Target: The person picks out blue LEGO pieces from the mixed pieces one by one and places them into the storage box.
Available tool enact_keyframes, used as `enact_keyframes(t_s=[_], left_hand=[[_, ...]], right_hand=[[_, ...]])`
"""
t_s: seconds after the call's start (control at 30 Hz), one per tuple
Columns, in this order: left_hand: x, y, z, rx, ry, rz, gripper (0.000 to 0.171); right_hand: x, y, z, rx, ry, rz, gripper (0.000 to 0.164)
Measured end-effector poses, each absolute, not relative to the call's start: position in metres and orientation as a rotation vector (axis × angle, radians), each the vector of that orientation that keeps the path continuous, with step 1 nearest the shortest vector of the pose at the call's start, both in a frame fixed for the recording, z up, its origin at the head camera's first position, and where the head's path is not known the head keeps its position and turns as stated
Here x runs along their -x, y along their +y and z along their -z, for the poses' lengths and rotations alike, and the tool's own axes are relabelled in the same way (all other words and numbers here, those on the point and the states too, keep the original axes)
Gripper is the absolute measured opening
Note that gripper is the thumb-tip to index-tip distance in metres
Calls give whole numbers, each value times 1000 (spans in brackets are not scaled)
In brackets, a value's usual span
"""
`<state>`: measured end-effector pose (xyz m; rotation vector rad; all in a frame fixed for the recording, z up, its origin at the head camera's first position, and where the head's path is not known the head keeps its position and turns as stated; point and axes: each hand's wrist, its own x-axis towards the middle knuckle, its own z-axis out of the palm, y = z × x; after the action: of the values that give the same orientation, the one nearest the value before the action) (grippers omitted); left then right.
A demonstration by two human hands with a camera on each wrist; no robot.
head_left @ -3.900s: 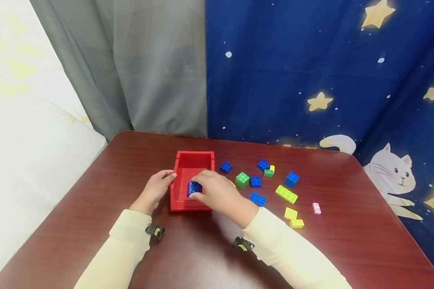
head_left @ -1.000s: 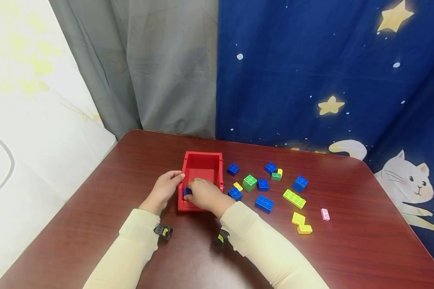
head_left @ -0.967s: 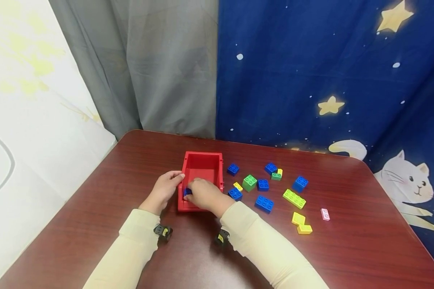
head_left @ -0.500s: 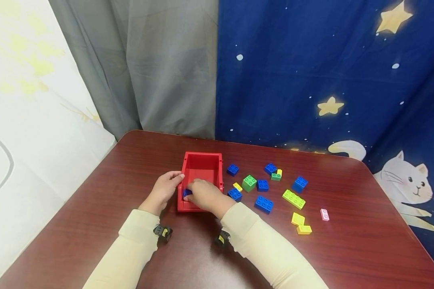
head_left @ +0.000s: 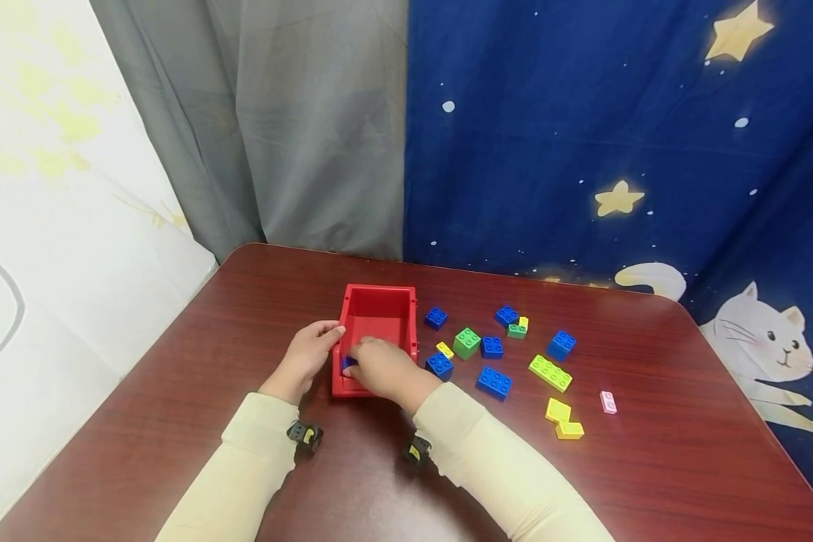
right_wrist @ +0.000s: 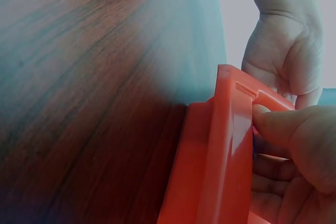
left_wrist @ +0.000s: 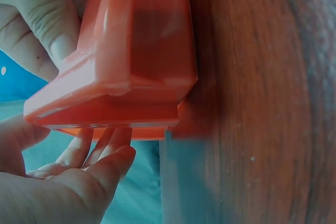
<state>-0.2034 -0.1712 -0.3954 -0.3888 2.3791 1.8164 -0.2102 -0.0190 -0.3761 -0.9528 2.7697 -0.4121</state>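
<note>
A red open box [head_left: 379, 289] stands on the table. My left hand [head_left: 306, 354] grips its left rim, thumb on top; in the left wrist view, that hand's fingers [left_wrist: 113, 153] curl at the outer side under the rim. My right hand [head_left: 388, 367] reaches down into the box and pinches a blue brick [head_left: 348, 364] at the near left corner, most of the brick hidden by the fingers. In the right wrist view the right thumb [right_wrist: 270, 121] lies inside the near rim, with the left hand [right_wrist: 283, 51] beyond.
Right of the box lie several blue bricks [head_left: 494, 382], a green brick [head_left: 467, 342], a lime long brick [head_left: 550, 373], yellow bricks [head_left: 558, 410] and a pink brick [head_left: 608, 402]. Curtains [head_left: 528, 150] hang behind the table's far edge.
Since the earliest frame, my right hand has carried the blue brick from mid-box to the near left corner. The left hand keeps its grip. Over the last second almost nothing moves.
</note>
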Motion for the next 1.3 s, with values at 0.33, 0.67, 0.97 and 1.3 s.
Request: enact_keyframes(t_s=[0.33, 0.67, 0.97, 1.3], left_hand=[[203, -171, 397, 385, 2377, -1814, 46], [205, -171, 398, 386, 2365, -1820, 45], [205, -171, 399, 396, 2373, -1818, 46], [204, -172, 398, 402, 2368, -1810, 47]], right_hand=[[207, -21, 376, 933, 2802, 389, 30], [210, -21, 378, 913, 2796, 417, 29], [209, -21, 381, 883, 2796, 435, 42], [205, -20, 376, 884, 2800, 433, 49]])
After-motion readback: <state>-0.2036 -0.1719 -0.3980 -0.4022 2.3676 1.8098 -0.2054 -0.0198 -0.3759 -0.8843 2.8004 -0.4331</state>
